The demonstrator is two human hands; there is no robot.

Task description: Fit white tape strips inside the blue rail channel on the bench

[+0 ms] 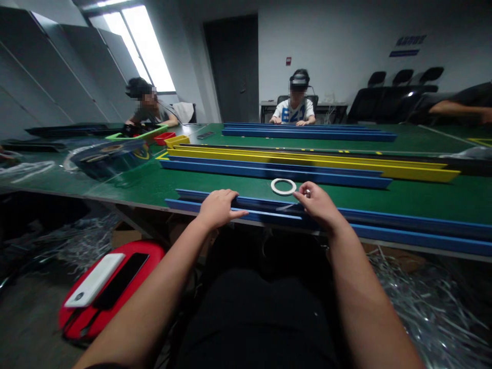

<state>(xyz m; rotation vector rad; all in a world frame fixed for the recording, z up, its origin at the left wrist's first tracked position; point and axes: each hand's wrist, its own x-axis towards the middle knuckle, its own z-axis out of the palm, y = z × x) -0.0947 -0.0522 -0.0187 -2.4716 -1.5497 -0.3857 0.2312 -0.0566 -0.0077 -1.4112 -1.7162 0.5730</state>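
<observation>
A long blue channel (415,223) lies along the near edge of the green table. My left hand (220,209) rests over its left part, thumb spread from the fingers, gripping the channel's sides. My right hand (315,202) is above the channel, thumb and fingers pinched round a small shiny metallic piece (307,193). Just left of those fingers, a white tape ring (283,187) lies flat on the table. A thin pale strip (285,207) shows inside the channel between my hands.
Beyond lie more blue channels (277,171) and yellow channels (423,170). Coiled dark material (109,156) is at the left. Two people sit across the table; another person's arm shows at right. A red stool (132,251) holds two devices below left.
</observation>
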